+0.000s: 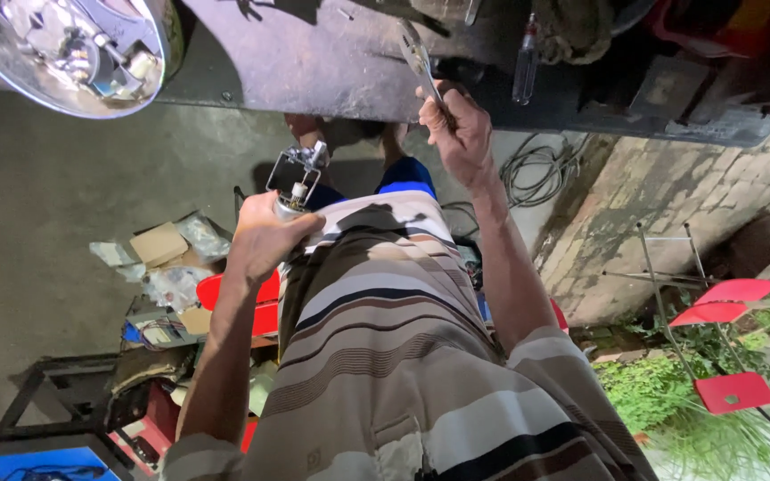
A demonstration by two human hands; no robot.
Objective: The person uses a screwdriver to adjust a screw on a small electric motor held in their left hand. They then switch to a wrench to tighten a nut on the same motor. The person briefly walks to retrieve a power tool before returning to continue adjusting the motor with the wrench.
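Observation:
My left hand (pixel 263 236) grips a small metal part with a wire bracket (pixel 296 178) and holds it up in front of my striped shirt. Higher up, my right hand (pixel 458 129) is closed around the handle of a silver open-ended wrench (pixel 419 61), whose head lies on the dark workbench (pixel 314 62). The two hands are apart, the right one farther from me.
A shiny round reflector (pixel 64 49) sits at the bench's left end and a screwdriver (pixel 526 67) lies to the right of the wrench. Cardboard boxes (pixel 159 242), red stools and a coil of cable (pixel 536 174) crowd the concrete floor. Red folding chairs (pixel 728 307) stand at the right.

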